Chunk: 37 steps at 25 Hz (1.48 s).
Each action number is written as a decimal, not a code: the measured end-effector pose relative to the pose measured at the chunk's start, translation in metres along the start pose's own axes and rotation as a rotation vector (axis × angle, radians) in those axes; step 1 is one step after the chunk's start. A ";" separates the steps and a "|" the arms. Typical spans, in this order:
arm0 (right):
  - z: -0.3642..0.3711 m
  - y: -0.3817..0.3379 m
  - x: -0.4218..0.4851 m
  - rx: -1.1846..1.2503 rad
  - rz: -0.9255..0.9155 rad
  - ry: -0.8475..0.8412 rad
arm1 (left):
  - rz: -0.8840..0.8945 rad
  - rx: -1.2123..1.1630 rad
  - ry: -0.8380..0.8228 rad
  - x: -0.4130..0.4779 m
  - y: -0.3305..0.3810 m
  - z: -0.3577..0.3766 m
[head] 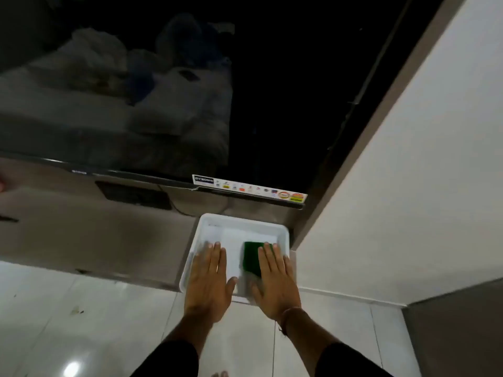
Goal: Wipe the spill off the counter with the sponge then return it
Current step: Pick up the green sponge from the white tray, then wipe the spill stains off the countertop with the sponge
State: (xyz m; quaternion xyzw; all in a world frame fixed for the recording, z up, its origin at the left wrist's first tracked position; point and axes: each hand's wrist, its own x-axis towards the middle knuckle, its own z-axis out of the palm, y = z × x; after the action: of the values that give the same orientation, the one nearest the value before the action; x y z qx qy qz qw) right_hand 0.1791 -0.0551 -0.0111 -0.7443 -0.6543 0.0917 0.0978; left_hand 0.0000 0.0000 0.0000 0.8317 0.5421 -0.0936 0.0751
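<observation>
A green sponge (pixel 251 257) lies in the right half of a white rectangular tray (pixel 242 223) at the front right end of the brown counter (pixel 95 240). My right hand (pixel 275 281) lies flat over the sponge's near right part, fingers stretched out and not curled around it. My left hand (pixel 209 281) hovers flat over the tray's left side, fingers together and holding nothing. A white sheet or liner shows inside the tray. No spill is discernible on the counter in this blurred view.
A large dark TV screen (pixel 163 91) with a sticker strip (pixel 249 189) stands just behind the tray. A white wall (pixel 408 186) closes the right side. White floor tiles (pixel 81 322) lie below the counter's front edge. A dark object (pixel 133 194) sits under the TV.
</observation>
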 end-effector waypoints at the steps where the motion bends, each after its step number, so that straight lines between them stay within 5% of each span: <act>1: 0.009 -0.003 0.016 -0.003 -0.020 -0.045 | 0.008 0.010 0.021 0.012 -0.008 0.006; 6: 0.042 0.003 0.066 -0.131 -0.006 -0.264 | 0.074 -0.033 0.095 0.056 -0.019 0.020; 16: 0.058 0.008 0.078 -0.202 0.021 -0.251 | 0.089 -0.023 0.031 0.075 -0.039 0.031; 20: 0.010 0.011 0.044 -0.167 0.013 -0.108 | 0.140 0.026 0.053 0.053 -0.019 0.004; 26: -0.079 0.091 -0.053 -0.176 0.146 0.083 | 0.358 -0.089 0.114 0.013 0.106 -0.033; 37: -0.166 0.323 -0.355 -0.197 0.709 0.155 | 1.000 0.085 0.085 -0.104 0.480 -0.045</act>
State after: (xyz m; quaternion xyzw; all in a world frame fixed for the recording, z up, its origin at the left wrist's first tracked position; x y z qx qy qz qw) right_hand 0.4868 -0.4515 0.0662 -0.9351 -0.3525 -0.0004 0.0372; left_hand 0.4017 -0.2745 0.0795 0.9951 0.0753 -0.0345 0.0546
